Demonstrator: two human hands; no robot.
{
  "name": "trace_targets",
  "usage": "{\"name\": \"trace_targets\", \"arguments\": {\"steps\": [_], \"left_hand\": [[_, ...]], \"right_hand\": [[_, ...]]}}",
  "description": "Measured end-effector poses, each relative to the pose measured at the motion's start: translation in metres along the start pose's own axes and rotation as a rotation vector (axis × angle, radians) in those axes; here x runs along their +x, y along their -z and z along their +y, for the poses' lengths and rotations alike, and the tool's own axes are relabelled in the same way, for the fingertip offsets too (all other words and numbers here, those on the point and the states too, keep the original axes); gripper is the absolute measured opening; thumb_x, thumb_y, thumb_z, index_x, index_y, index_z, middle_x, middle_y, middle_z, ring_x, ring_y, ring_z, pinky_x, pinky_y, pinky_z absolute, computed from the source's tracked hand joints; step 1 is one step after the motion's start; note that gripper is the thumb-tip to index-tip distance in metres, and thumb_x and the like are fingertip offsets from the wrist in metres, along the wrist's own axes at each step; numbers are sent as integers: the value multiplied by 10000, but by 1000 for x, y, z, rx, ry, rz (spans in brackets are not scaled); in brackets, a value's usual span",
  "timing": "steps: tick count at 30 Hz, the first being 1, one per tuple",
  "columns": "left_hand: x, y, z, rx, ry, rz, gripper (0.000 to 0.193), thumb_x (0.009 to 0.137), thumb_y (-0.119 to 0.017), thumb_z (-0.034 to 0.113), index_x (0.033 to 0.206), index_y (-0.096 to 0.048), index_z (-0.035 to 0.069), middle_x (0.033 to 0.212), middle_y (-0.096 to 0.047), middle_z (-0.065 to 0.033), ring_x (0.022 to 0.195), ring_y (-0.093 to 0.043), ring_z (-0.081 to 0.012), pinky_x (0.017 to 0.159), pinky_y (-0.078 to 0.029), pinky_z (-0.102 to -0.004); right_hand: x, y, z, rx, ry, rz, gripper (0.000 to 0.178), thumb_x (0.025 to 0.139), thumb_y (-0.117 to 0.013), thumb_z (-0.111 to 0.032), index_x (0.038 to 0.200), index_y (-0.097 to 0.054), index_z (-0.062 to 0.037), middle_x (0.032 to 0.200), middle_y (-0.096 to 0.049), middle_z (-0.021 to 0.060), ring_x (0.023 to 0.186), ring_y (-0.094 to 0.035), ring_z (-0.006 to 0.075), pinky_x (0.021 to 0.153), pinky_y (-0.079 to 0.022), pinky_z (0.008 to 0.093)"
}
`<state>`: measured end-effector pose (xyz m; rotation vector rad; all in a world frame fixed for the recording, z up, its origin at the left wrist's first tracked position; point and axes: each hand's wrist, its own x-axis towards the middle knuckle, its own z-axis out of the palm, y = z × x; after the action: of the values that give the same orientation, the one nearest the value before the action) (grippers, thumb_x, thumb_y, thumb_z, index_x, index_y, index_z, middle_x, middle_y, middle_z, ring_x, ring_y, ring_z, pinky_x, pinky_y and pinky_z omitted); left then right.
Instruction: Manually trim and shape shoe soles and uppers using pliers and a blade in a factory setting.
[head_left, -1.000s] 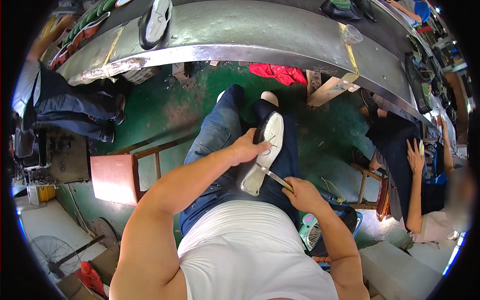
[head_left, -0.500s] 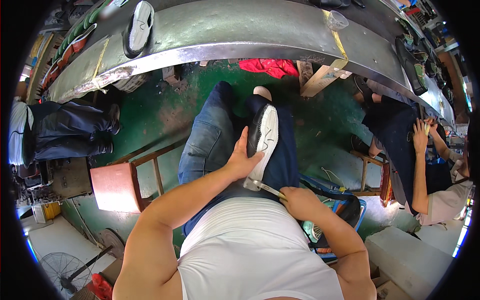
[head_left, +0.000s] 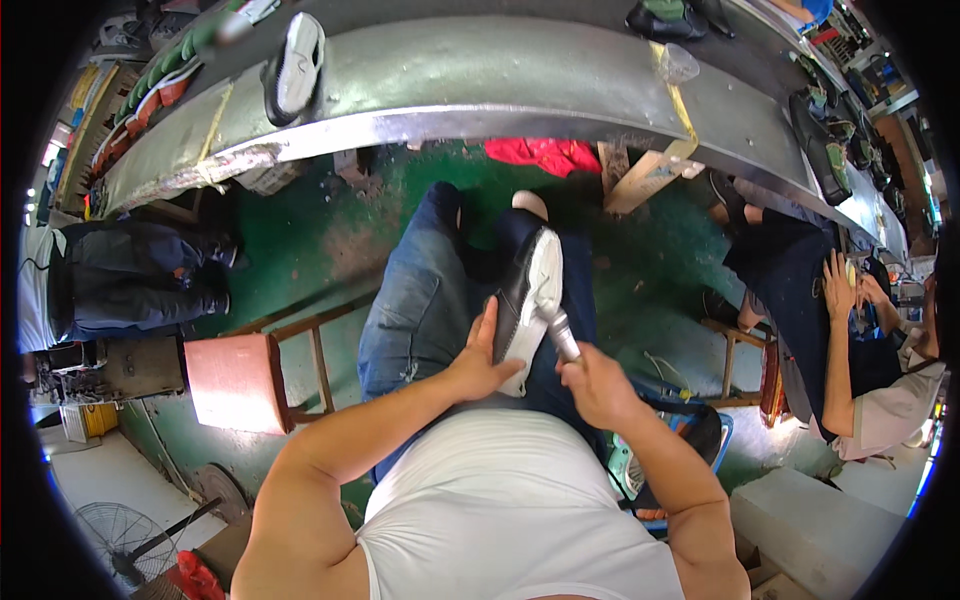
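Note:
A black shoe with a white sole (head_left: 543,265) lies across my thighs, sole facing up and toe pointing away from me. My left hand (head_left: 478,366) is closed around its heel end, thumb along the sole and fingers against the black side. In my right hand (head_left: 603,388) is a hammer (head_left: 564,338), gripped by the handle. The hammer's head is over the middle of the sole, near its right edge; whether it touches I cannot tell.
A long metal workbench (head_left: 420,75) spans the far side, bearing another white-soled shoe (head_left: 298,70) and a clear plastic cup (head_left: 678,64). A stool (head_left: 235,382) stands left. Co-workers sit or stand at both sides. A fan (head_left: 110,545) is at lower left.
My right hand has raised the hammer from beside the heel forward to the middle of the sole. The shoe has shifted slightly toward me and tilted, showing more of its black side.

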<state>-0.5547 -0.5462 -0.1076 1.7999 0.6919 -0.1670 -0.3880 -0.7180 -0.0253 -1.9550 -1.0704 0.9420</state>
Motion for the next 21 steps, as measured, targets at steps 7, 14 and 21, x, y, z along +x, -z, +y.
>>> {"name": "trace_targets", "arguments": {"steps": [7,14,21], "left_hand": [[-29,74,31,-975,138,-144,836,942,-650,51,1604,-138,42,1582,-343,-133,1397,-396,-190,1144,-328,-333],[20,214,184,-931,-244,-97,848,921,-691,102,1594,-178,39,1466,-498,-181,1237,-579,-241,1048,-462,-376],[246,334,290,330,-300,516,855,868,-734,204,1580,-274,93,1300,-576,-185,1146,-625,-300,972,-499,-384]], "right_hand": [[-5,-11,60,98,-82,-78,343,1042,-476,-312,1040,-598,9,831,-680,182,759,-680,315,706,-527,401],[12,-19,101,629,-223,-49,451,1080,-401,-365,1100,-602,38,856,-684,90,736,-656,148,661,-520,291],[25,-7,98,785,-337,-164,463,1081,-379,-403,1156,-595,-1,913,-701,87,716,-639,117,530,-435,235]]}}
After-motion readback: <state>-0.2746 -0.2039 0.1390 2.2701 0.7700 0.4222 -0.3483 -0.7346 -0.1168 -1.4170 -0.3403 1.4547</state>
